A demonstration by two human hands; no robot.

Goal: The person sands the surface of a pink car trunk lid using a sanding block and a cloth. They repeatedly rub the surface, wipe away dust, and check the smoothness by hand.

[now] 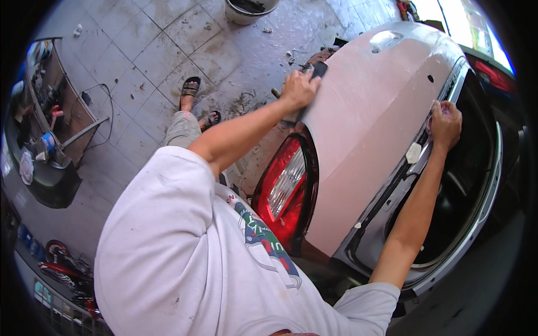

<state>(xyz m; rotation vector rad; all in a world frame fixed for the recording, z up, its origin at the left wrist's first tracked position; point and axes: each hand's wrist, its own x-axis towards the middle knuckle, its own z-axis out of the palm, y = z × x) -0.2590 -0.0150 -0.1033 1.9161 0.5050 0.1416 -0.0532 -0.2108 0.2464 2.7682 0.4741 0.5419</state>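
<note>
My left hand (300, 89) is wrapped over a long, dark sanding block (320, 69), whose ends show on both sides of the fingers. The block lies along the left edge of a car's rear quarter panel (364, 123), which is dull pink with wet-looking whitish smears. Over at the frame of the trunk opening, my right hand (446, 124) has its fingers curled at the panel's right edge. Something pinkish shows under those fingers, too hidden to name. Nearer me is the red and clear tail light (286, 187), set into the panel's corner.
A bucket (249, 11) stands on the wet, dirty tiled floor. To the left, a dark bumper-like part (50, 182) sits by a rack of tools and cans. A red motorcycle (61, 263) is at the lower left. The dark trunk opening (459, 185) lies beside my right arm.
</note>
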